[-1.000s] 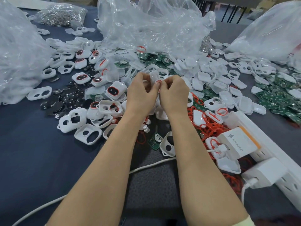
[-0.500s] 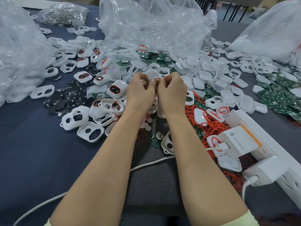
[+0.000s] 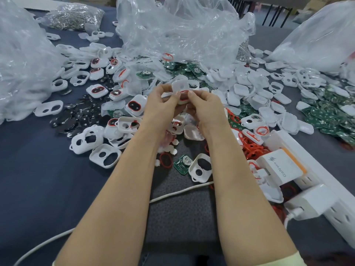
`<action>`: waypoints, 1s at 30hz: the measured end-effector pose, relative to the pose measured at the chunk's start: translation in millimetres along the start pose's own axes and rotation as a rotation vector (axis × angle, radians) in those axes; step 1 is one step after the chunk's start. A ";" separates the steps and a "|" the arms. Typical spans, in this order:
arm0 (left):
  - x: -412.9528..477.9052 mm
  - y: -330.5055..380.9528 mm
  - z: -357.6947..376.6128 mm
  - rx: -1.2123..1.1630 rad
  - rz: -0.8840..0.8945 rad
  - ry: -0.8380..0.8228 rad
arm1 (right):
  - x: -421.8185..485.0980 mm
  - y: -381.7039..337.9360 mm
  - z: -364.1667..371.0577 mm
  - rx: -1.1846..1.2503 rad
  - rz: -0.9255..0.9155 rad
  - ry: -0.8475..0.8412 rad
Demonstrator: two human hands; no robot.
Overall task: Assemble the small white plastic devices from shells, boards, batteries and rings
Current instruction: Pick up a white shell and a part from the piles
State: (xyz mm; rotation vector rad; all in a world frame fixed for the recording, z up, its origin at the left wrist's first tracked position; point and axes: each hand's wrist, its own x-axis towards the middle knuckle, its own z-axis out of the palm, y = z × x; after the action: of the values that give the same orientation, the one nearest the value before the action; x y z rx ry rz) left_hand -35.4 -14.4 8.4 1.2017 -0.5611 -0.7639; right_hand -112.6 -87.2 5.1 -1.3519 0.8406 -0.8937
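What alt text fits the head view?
Left hand and right hand pinch a white shell with a red ring above a dark table. Around them lie loose shells, green boards, coin batteries, spare rings and clear bags; a power strip sits at right.

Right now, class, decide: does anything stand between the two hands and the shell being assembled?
Nothing visible does. The left hand and the right hand both pinch the shell directly, with their fingertips meeting at its red ring.
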 end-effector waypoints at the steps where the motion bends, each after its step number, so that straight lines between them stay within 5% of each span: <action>1: 0.0 0.3 1.0 -0.023 -0.006 0.009 | -1.2 -0.4 -0.6 -0.001 -0.020 -0.001; 10: -2.5 4.0 1.3 -0.079 -0.003 -0.002 | -5.6 -5.1 -2.0 -0.077 -0.065 0.016; 19: -7.6 3.6 5.2 0.606 0.354 0.031 | -7.6 -13.5 -2.6 -0.174 -0.049 0.061; 26: -4.0 16.4 -7.4 0.321 0.196 0.207 | -14.6 -22.2 32.5 -0.237 -0.241 0.143; 30: -1.0 31.4 -39.7 0.216 0.206 0.414 | -22.4 -27.8 74.5 -0.378 -0.367 0.010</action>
State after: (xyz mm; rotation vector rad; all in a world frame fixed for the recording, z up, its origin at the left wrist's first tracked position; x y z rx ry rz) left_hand 0.4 15.9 27.5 1.4290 -0.4202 -0.2705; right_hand -56.7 -35.1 36.3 -1.8752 0.8078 -1.0574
